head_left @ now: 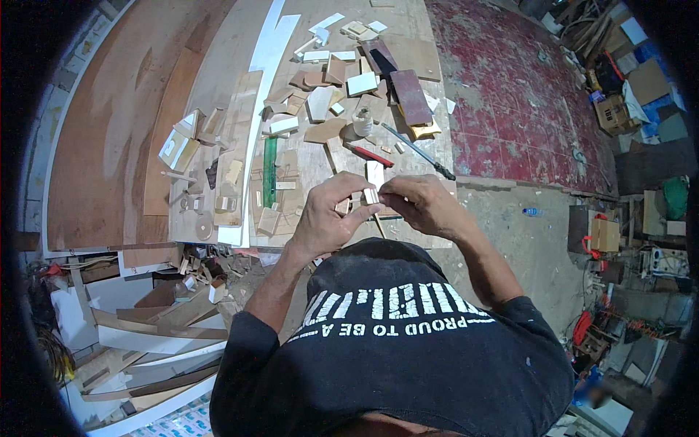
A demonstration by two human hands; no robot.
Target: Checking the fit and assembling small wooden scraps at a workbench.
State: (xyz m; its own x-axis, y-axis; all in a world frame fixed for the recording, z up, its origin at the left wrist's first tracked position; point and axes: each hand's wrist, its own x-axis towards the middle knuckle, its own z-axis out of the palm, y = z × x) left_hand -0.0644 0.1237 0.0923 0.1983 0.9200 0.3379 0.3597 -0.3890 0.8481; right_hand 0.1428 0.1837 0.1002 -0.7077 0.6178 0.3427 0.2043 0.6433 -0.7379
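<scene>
Close in front of my chest, my left hand point(329, 215) grips a small pale wooden block point(371, 196) between thumb and fingers. My right hand point(424, 207) is closed, its fingertips pinched at the block's right side; whether they hold anything smaller is hidden. Just beyond the block lies a pale wood strip point(375, 172) on the plywood worktable point(320, 162). A red-handled tool point(370, 155) rests past it, beside a long thin blue tool point(415, 147) with a dark end. A whitish round container point(362, 124) stands farther back.
Wood offcuts point(318, 103) crowd the table's far middle, with a dark reddish board point(411, 97) on their right. A green strip point(270, 172) lies left, near a long white strip point(256, 138). Scrap boards point(160, 331) pile lower left. A plastic bottle point(533, 212) lies on the floor.
</scene>
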